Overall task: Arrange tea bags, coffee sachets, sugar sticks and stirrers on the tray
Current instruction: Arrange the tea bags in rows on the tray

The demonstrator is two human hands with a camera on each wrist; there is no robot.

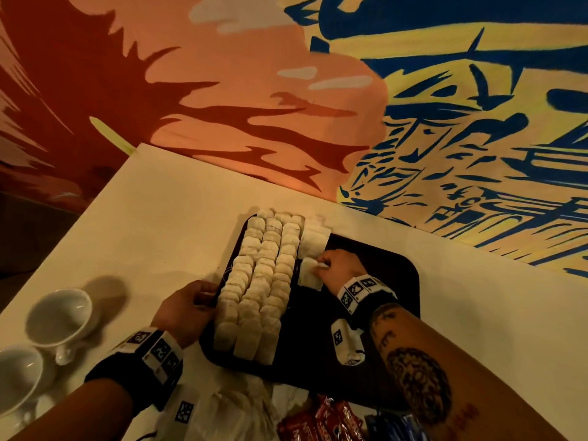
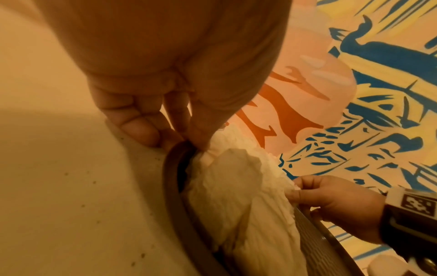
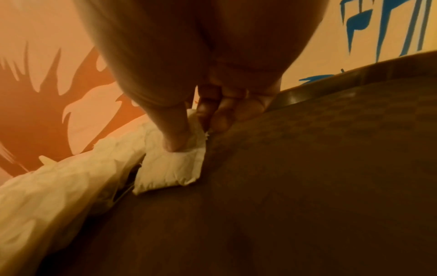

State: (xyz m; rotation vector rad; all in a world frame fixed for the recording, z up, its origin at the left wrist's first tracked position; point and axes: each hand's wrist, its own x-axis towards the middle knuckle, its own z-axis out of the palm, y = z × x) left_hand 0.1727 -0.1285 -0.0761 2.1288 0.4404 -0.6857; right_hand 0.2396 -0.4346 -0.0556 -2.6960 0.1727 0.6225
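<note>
Head view: tray (image 1: pixel 381 281), three tea-bag rows (image 1: pixel 261 281) laid, fourth begun; right hand (image 1: pixel 339 265) pinches bag (image 1: pixel 309 276), left hand (image 1: pixel 187 307) grips rim; sachets (image 1: pixel 318 421) pending.

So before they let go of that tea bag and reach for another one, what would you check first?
1. Tea bag lying flat on the tray: ok, its near end rests on the tray floor.
2. Lined up with the started fourth row: ok, though a gap remains between them.
3. Right hand has control: ok, thumb and fingers pinch the bag's far end.
4. Left hand steadying the tray: ok, it grips the left rim.
5. Three full rows undisturbed: ok, they look neat.
6. Supplies at hand: ok for the red sachets by the near edge; loose tea bags, cannot tell.
</note>
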